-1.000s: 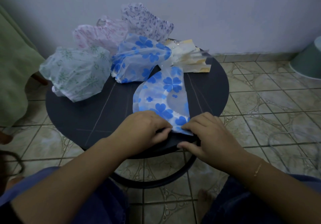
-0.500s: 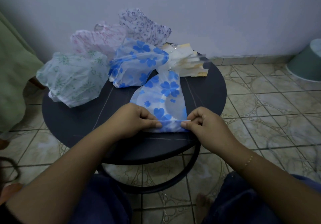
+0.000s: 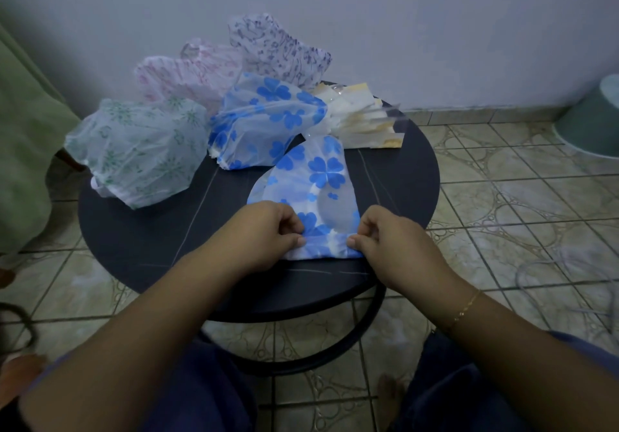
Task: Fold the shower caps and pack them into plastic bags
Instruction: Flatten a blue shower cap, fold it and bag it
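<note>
A white shower cap with blue clover flowers lies flattened on the dark round table, its near edge rolled into a narrow band. My left hand pinches the left end of that band and my right hand pinches the right end. Behind it sit a second blue-flowered cap, a green-patterned cap, a pink-patterned cap and a purple-patterned cap. A stack of clear plastic bags with yellow cards lies at the table's far right.
The table stands against a pale wall on a tiled floor. Green fabric hangs at the left. A teal tub stands at the far right. My knees in dark blue clothing flank the table's ring base.
Both hands have rolled the cap's near edge up into a folded band and shifted slightly away from me. The other caps have not moved on the table.
</note>
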